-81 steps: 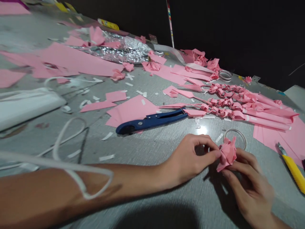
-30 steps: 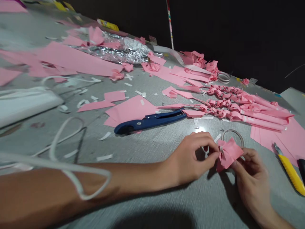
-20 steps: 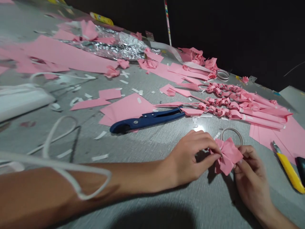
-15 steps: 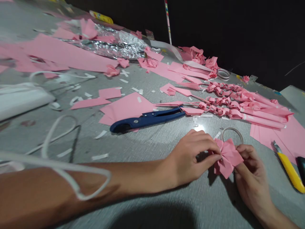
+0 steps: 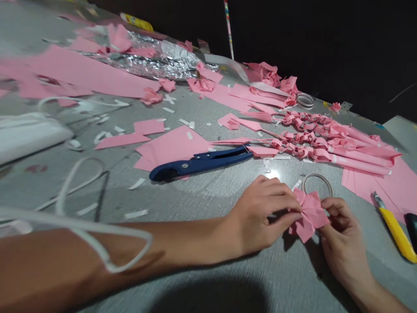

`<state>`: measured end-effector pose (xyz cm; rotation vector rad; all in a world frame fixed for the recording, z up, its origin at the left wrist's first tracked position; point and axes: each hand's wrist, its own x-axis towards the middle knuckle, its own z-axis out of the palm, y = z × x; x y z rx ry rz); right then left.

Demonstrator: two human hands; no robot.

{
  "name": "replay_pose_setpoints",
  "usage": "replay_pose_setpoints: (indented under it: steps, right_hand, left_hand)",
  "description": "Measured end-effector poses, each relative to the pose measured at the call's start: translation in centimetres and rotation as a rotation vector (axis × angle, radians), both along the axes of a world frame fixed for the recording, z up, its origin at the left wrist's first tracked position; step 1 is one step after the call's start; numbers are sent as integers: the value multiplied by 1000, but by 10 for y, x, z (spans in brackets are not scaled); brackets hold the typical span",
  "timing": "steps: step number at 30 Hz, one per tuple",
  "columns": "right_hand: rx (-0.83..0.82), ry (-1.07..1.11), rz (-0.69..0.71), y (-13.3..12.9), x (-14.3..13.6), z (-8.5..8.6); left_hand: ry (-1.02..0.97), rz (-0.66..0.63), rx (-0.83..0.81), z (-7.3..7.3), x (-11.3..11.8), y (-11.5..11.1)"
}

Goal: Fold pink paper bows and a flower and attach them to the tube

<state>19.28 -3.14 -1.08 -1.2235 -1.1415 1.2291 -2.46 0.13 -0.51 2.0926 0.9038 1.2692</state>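
A folded pink paper flower (image 5: 309, 215) is held up between my two hands, just above the grey table. Thumb and fingers of my left hand (image 5: 263, 213) pinch it near its centre from the left. On the other side, my right hand (image 5: 343, 232) grips the outer petals between thumb and fingers. Right behind the flower lies a ring of tape (image 5: 317, 184), partly covered by the petals and fingers. Blue-handled scissors or snips (image 5: 198, 163) rest beyond my left forearm. A yellow cutter knife (image 5: 395, 230) lies to the right of my right hand.
Pink paper chains (image 5: 302, 139) and rolled paper tubes (image 5: 361, 161) lie behind the hands. Pink sheets (image 5: 172, 148), white scraps and crinkled clear plastic (image 5: 159, 56) spread across the table. A white cable (image 5: 81, 221) loops over my left forearm. A glue stick (image 5: 137, 21) lies at the back.
The flower has shifted very slightly left, with both hands still on it. Otherwise the scene looks the same.
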Motion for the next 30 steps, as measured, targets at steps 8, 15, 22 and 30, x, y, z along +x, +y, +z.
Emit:
replay_pose_setpoints:
  steps: [8,15,22,30]
  right_hand:
    - [-9,-12,-2,2,-2,2]
    - [5,-31,-1,2,0,1]
    - [5,-38,-17,2,0,0]
    - [-3,-59,-30,2,-1,2]
  left_hand:
    - [-12,-9,-55,-2,1,1]
    - [11,-38,-109,3,-2,0]
    - [-11,-49,-133,5,-1,0]
    - [-16,-63,-169,4,-1,1]
